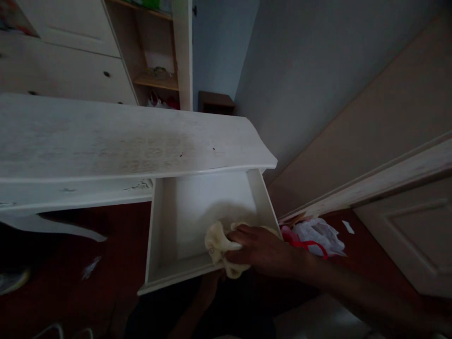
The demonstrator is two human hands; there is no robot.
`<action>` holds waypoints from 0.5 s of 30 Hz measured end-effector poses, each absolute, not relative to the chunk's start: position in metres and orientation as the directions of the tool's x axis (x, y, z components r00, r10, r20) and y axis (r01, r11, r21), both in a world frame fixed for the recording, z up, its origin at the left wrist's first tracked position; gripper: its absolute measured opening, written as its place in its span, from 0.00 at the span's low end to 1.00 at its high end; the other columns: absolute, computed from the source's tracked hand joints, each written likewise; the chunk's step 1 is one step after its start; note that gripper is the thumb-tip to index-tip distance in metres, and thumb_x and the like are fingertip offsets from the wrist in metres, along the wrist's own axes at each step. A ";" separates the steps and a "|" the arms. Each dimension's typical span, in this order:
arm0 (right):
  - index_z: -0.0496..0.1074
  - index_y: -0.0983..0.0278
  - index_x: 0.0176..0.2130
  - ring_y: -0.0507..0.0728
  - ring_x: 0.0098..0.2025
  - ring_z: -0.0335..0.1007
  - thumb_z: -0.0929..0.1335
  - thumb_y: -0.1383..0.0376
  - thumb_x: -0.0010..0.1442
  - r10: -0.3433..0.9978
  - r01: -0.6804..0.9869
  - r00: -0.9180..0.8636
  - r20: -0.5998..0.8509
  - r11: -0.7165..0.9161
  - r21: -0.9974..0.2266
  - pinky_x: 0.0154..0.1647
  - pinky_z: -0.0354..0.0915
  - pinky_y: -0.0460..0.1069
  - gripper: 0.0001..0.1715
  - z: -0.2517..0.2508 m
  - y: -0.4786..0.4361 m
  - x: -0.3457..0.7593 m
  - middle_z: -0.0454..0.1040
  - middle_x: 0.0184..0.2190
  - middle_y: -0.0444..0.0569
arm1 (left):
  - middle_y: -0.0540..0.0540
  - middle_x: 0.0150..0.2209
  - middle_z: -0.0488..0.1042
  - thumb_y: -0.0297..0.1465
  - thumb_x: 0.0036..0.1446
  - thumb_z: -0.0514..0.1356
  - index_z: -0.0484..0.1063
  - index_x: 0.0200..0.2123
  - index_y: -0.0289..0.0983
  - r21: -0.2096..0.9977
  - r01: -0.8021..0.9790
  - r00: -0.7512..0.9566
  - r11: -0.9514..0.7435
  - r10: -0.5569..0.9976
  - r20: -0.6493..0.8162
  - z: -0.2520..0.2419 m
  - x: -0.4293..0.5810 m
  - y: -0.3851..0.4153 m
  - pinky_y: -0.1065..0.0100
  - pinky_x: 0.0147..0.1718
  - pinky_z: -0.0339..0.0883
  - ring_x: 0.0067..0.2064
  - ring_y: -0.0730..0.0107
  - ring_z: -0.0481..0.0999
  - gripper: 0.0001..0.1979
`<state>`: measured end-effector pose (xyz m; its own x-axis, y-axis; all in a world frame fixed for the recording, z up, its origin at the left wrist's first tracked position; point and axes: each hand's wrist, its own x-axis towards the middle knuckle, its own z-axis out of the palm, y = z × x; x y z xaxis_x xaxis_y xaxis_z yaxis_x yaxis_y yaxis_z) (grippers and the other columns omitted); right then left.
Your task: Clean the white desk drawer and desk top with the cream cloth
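Observation:
A cream cloth [217, 242] is bunched in my right hand [252, 247], whose fingers are closed around it. The hand and cloth are at the front right corner of a pulled-out white drawer [208, 195], over its front edge. Nothing else lies on the visible drawer bottom. My left hand [211, 284] is low against the outside of the drawer front, just below the cloth. Its fingers are mostly hidden by shadow and the drawer, so their grip does not show.
The white desk top [148, 141] above the drawer has dark smudges. A white cabinet [70, 61] and open shelves [155, 82] stand behind. A white plastic bag [319, 235] with a red strap lies on the dark red floor at right, near a door [416, 226].

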<state>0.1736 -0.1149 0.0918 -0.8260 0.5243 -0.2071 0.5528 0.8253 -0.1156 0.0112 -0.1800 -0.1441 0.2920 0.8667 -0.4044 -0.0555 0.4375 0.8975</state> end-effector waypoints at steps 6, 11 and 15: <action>0.73 0.53 0.54 0.61 0.59 0.61 0.64 0.63 0.68 0.570 0.580 -0.806 -0.163 0.815 -0.020 0.55 0.64 0.56 0.17 0.088 -0.119 0.237 0.68 0.58 0.53 | 0.46 0.22 0.71 0.58 0.50 0.58 0.71 0.22 0.36 0.925 -0.180 0.279 0.334 0.919 -0.277 -0.151 0.012 -0.180 0.64 0.29 0.63 0.25 0.68 0.66 0.29; 0.78 0.57 0.44 0.62 0.62 0.58 0.66 0.63 0.66 0.483 0.480 -0.864 -0.144 0.875 0.060 0.55 0.64 0.57 0.10 0.075 -0.092 0.259 0.69 0.57 0.50 | 0.46 0.21 0.70 0.59 0.50 0.56 0.72 0.22 0.36 0.932 -0.153 0.296 0.328 0.915 -0.274 -0.149 0.013 -0.177 0.64 0.28 0.62 0.23 0.69 0.65 0.30; 0.78 0.56 0.41 0.62 0.63 0.55 0.67 0.64 0.66 0.429 0.417 -0.899 -0.091 0.901 0.122 0.55 0.63 0.58 0.08 0.064 -0.051 0.269 0.71 0.55 0.48 | 0.47 0.20 0.68 0.60 0.50 0.55 0.70 0.21 0.37 0.935 -0.155 0.287 0.319 0.920 -0.267 -0.146 0.013 -0.176 0.64 0.28 0.61 0.23 0.69 0.64 0.30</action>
<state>0.2695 -0.0514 0.0643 -0.8989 0.4288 -0.0907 0.4172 0.9006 0.1221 0.0132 -0.1765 -0.1457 0.2875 0.9199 -0.2666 -0.1547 0.3193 0.9349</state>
